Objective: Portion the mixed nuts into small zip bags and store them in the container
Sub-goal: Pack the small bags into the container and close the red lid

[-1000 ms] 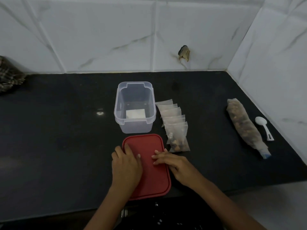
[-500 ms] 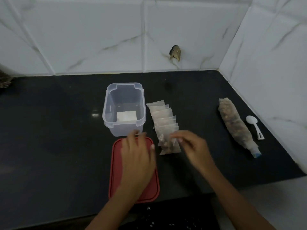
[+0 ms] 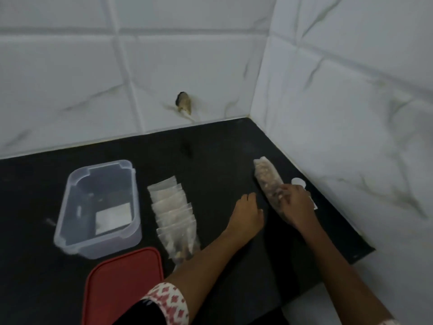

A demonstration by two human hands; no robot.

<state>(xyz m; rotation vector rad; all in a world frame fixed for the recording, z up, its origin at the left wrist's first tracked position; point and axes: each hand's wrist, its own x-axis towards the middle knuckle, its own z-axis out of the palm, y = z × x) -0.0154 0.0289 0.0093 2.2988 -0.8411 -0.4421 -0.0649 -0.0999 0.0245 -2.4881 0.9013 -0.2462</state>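
On black counter (image 3: 210, 160), right hand (image 3: 297, 205) around nut bag (image 3: 266, 174).

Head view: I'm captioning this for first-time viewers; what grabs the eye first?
Both hands at the right: the right hand grips the long bag of mixed nuts near the wall, the left hand beside it. The red lid lies at the near edge, before the open clear container and a row of small zip bags.
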